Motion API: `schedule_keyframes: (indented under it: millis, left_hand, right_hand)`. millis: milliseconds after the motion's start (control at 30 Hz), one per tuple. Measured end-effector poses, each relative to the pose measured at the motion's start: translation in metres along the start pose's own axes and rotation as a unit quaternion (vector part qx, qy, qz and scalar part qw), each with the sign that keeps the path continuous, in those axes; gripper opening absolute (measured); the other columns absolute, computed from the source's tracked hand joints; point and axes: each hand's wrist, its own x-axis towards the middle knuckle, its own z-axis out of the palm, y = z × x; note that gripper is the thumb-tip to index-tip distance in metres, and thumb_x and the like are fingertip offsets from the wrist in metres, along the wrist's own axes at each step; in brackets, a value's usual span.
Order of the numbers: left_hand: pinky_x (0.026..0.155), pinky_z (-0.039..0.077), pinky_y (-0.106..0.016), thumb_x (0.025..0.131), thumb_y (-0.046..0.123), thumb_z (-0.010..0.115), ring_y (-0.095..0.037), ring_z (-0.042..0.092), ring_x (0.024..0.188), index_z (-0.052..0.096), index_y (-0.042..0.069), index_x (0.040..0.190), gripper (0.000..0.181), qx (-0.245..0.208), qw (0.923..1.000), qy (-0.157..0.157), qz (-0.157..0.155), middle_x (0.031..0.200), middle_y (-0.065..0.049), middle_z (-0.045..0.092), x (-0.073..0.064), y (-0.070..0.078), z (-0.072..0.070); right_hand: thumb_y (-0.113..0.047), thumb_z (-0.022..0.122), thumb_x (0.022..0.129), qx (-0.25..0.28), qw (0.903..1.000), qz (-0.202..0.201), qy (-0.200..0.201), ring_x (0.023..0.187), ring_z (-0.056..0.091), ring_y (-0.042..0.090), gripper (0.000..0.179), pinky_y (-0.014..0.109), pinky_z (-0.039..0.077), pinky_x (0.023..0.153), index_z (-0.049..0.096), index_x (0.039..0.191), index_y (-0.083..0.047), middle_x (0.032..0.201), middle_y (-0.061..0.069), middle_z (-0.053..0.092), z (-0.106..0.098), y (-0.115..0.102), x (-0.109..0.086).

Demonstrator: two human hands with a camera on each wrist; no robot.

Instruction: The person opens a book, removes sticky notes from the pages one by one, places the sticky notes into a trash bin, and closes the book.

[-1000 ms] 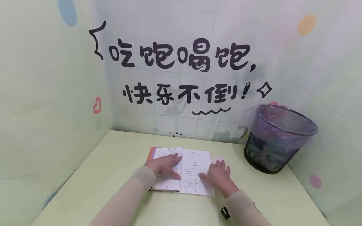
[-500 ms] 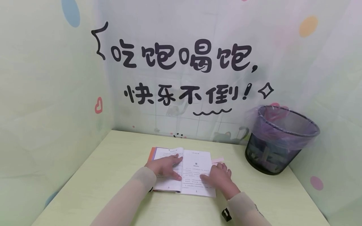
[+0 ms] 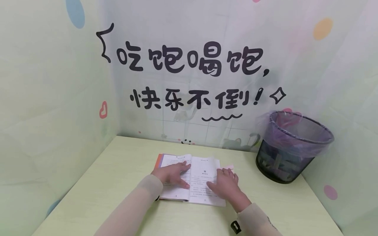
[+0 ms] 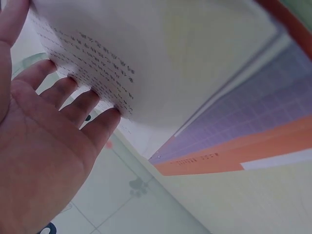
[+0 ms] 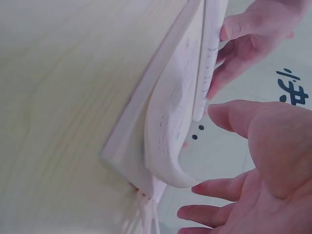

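Note:
An open book with printed pages lies on the table, its orange and purple cover edge showing at the left. My left hand rests on the left page near the spine, fingers spread and straight. At the right page's outer edge is my right hand, thumb and fingers apart. In the right wrist view a single page curls up off the stack, its edge at the tip of the index finger. A pale pink strip sticks out beyond the book's right side, with loose strands at its end.
A black mesh wastebasket with a purple plastic liner stands at the table's back right. Printed cloth walls with large black characters enclose the table on the back and sides. A black tag hangs by the right sleeve.
My right hand has shifted slightly left over the book, and the right page's outer edge has come up with it. The left hand stays in place.

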Motion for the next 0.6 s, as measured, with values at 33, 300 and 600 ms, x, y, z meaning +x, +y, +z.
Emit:
schedule_keyframes:
  millis: [33,300,600]
  left_hand:
    - [0.139,0.022,-0.057,0.091,0.045,0.09,-0.034,0.023,0.171,0.039,0.022,0.172,0.099,-0.003,1.0,-0.001,0.0,0.184,-0.007,0.026,0.0,-0.001,0.001]
    - [0.138,0.023,-0.059,0.088,0.045,0.092,-0.035,0.024,0.171,0.041,0.025,0.171,0.099,-0.013,0.9998,0.005,-0.011,0.184,-0.005,0.026,0.001,-0.002,0.002]
    - [0.139,0.021,-0.057,0.089,0.046,0.091,-0.036,0.023,0.171,0.038,0.023,0.172,0.101,-0.014,0.9999,0.001,0.002,0.184,-0.007,0.024,0.004,-0.005,0.002]
  right_hand:
    - [-0.04,0.078,0.098,0.008,0.9999,-0.009,0.002,0.154,0.044,0.054,0.08,0.074,0.026,0.129,0.051,0.154,0.011,0.157,0.034,0.055,-0.001,-0.002,-0.001]
    - [-0.041,0.068,0.109,0.172,0.9823,-0.072,-0.02,0.128,0.072,0.039,0.061,0.06,0.06,0.106,0.056,0.155,-0.004,0.145,0.02,0.07,-0.009,-0.014,-0.005]
    - [-0.058,0.033,0.118,0.435,0.8919,-0.036,-0.116,0.103,0.076,0.022,0.073,0.04,0.066,0.089,0.062,0.148,0.003,0.129,0.018,0.076,-0.009,0.001,0.009]
